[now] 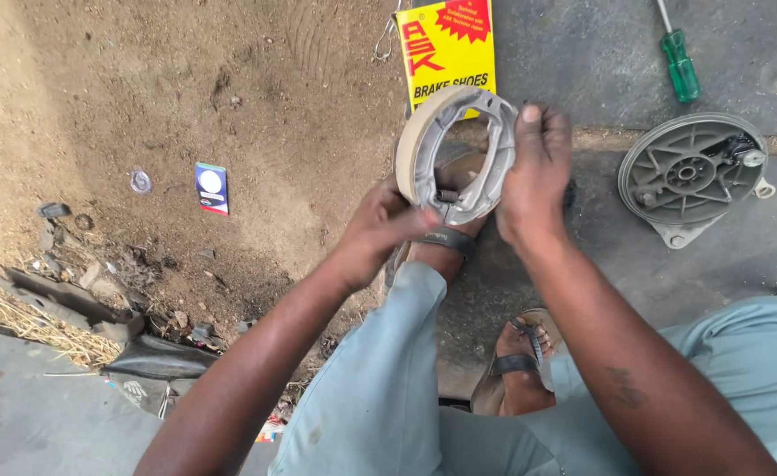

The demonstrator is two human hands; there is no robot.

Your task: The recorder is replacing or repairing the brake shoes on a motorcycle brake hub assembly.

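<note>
Brake shoes [455, 152]: grey metal ring, tan lining

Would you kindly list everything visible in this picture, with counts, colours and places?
brake shoe pair: 1, grey metal with tan lining, held up in both hands at centre
box: 1, yellow and red, on the ground behind the brake shoes
screwdriver: 1, green handle, top right on the pavement
brake drum plate: 1, grey, round, on the pavement at right
small card: 1, blue and white, on the dirt at left
sandals: 2, dark straps, on the person's feet
trousers: light blue-grey, bottom
left hand: grips the lower end of the shoes
right hand: grips their right side
</note>
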